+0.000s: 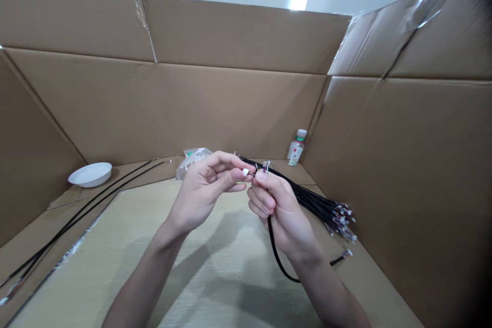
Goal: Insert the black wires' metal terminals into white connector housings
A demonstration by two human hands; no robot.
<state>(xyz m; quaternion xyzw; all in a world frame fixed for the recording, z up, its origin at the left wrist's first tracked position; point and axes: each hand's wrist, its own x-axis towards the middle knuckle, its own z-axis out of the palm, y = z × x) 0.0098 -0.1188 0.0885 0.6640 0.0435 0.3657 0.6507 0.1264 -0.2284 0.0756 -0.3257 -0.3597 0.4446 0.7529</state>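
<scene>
A small white connector (245,172) is pinched between the thumb and fingers of my left hand (209,187). Just to its right, my right hand (280,205) grips the end of a black cable (273,246), where thin coloured wires and small connectors (266,166) stick out above the thumb. From my right hand the cable hangs in a loop and passes behind my right forearm. Its other end seems to come out on the right with a white connector (348,253). The fingertips of both hands almost touch.
A bundle of black cables (315,200) lies behind and right of my hands. Two more cables (73,221) run along the left edge, near a white bowl (92,175). At the back are a plastic bag (192,156) and a bottle (296,148). Cardboard walls (230,107) surround the table (146,215).
</scene>
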